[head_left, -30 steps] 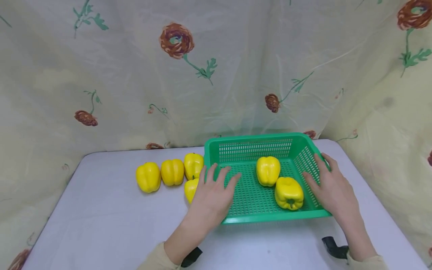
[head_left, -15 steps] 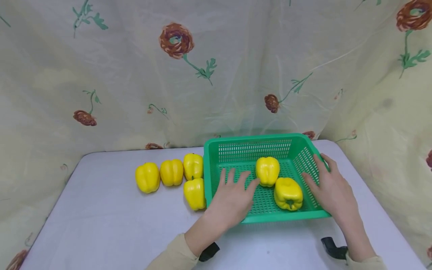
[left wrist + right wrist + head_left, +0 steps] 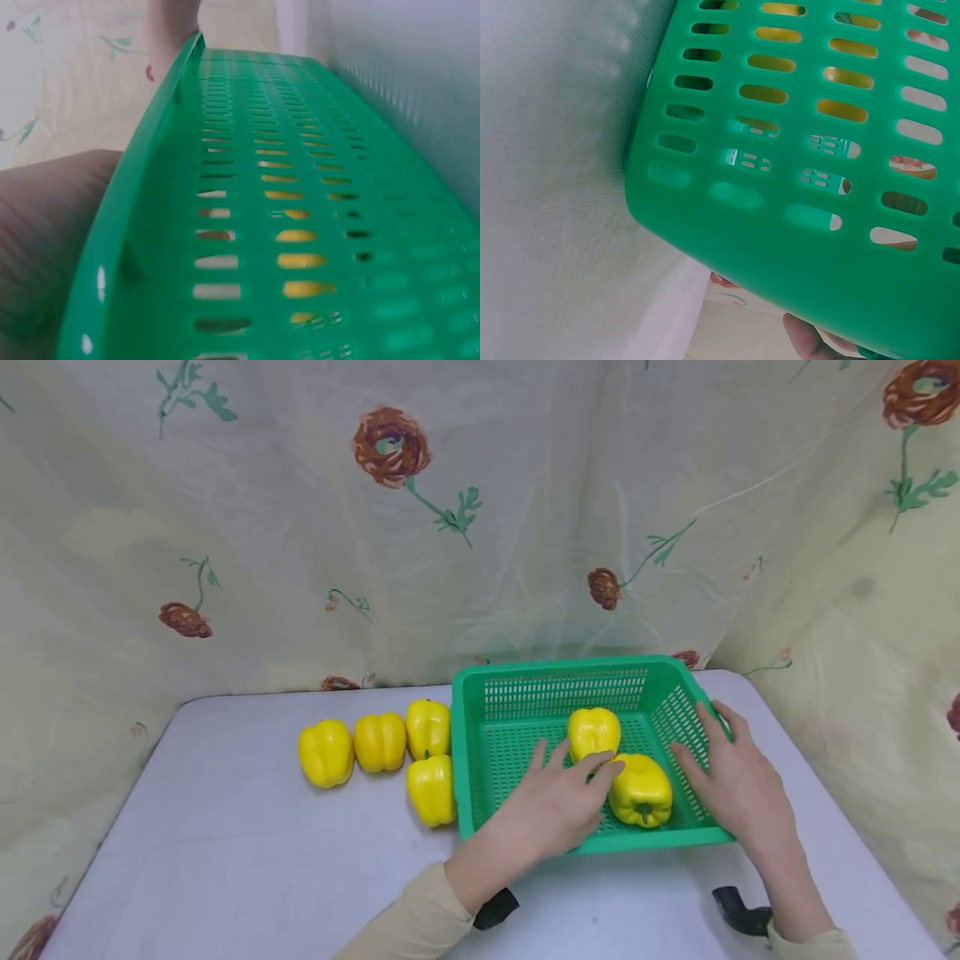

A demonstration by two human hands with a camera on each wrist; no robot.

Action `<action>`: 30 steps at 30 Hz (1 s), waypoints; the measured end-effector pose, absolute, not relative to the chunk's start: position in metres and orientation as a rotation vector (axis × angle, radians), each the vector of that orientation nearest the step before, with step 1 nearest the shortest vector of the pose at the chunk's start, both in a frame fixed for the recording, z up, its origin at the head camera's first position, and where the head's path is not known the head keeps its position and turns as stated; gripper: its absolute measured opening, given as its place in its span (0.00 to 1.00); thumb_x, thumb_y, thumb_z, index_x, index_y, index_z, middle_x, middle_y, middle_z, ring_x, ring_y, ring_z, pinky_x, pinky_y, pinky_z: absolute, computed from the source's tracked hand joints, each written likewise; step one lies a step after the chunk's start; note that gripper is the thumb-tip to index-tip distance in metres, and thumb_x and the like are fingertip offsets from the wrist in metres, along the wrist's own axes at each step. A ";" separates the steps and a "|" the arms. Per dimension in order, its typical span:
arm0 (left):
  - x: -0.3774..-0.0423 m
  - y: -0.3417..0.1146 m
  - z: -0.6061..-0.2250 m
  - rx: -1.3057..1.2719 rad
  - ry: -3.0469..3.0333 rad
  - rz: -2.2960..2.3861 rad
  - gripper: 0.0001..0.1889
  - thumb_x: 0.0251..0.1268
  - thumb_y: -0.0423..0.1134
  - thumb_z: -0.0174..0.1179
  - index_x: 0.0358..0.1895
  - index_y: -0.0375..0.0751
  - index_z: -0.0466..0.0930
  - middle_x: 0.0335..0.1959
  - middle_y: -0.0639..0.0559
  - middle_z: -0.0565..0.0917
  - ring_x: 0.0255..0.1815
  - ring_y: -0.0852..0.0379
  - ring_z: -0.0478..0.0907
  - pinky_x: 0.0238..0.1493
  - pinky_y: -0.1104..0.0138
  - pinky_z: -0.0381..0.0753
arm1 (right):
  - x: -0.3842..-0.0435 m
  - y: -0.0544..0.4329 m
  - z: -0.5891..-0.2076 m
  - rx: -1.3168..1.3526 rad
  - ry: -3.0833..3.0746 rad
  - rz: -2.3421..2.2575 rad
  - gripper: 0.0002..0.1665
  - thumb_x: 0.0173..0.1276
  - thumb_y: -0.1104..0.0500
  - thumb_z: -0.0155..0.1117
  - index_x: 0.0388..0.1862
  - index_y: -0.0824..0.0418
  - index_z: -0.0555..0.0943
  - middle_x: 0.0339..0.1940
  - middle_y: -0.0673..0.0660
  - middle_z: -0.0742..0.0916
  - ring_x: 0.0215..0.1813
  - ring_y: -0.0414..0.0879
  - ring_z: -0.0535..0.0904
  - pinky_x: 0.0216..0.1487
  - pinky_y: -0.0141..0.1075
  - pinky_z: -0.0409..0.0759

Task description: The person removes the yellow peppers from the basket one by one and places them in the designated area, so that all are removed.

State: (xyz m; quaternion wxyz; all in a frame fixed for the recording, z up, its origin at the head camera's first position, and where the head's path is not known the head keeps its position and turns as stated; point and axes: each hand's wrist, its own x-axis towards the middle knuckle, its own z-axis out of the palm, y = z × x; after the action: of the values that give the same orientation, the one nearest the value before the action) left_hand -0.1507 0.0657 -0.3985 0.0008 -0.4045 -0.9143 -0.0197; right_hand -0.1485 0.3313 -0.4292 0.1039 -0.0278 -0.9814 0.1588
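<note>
A green plastic basket (image 3: 551,669) with slotted walls holds two yellow bell peppers, one toward the back (image 3: 594,728) and one nearer the front (image 3: 645,789). My left hand (image 3: 551,810) reaches in over the front rim, its fingers loosely extended and the tips right at the left side of both peppers. With my right hand (image 3: 746,789) I grip the basket's right wall, thumb inside and fingers over the rim. The left wrist view shows part of the left hand (image 3: 41,232) beyond the basket's rim (image 3: 124,195). Yellow shows through the basket wall (image 3: 705,234) in the right wrist view.
Left of the basket, several more yellow bell peppers lie on the white table (image 3: 225,827); the nearest pepper (image 3: 432,791) sits against the basket's left wall. A flowered curtain (image 3: 525,527) hangs behind the table. Black straps (image 3: 738,912) show at the wrists.
My left hand has moved right, from the basket's left rim across to the peppers inside. The right hand stays on the right wall, and the basket has hardly moved.
</note>
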 end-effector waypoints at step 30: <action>-0.154 0.089 -0.404 -1.281 -2.888 -0.077 0.27 0.87 0.48 0.53 0.83 0.68 0.64 0.71 0.59 0.82 0.67 0.44 0.83 0.78 0.45 0.77 | -0.148 0.331 -0.429 -0.078 -2.880 0.483 0.45 0.82 0.48 0.62 0.84 0.72 0.60 0.80 0.82 0.65 0.40 0.73 0.84 0.28 0.58 0.87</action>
State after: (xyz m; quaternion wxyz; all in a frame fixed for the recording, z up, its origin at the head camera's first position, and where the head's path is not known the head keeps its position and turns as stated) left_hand -0.1536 0.0890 -0.4041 -0.0097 -0.4054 -0.9138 -0.0243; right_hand -0.1477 0.3314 -0.4291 0.1102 -0.0265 -0.9799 0.1644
